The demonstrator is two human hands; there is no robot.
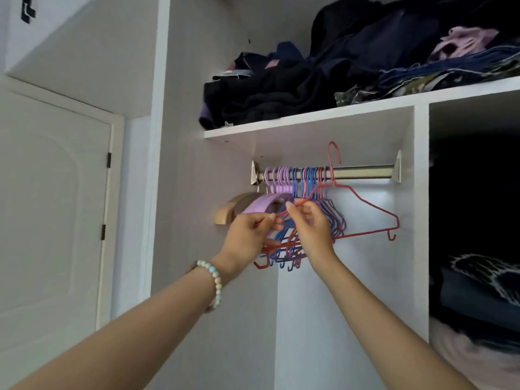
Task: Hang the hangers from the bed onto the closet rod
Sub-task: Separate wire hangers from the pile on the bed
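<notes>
White closet (420,220), silver metal rod (363,172): my left hand (247,237) and right hand (312,229) clamped fingers on a thin red wire hanger (365,202).

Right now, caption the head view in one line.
Left hand and right hand hold a red hanger, hook above the closet rod.

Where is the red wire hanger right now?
Head view, centre: the red wire hanger is held by the left hand and right hand before the closet rod, hook raised above it, just right of the hung hangers.
</notes>
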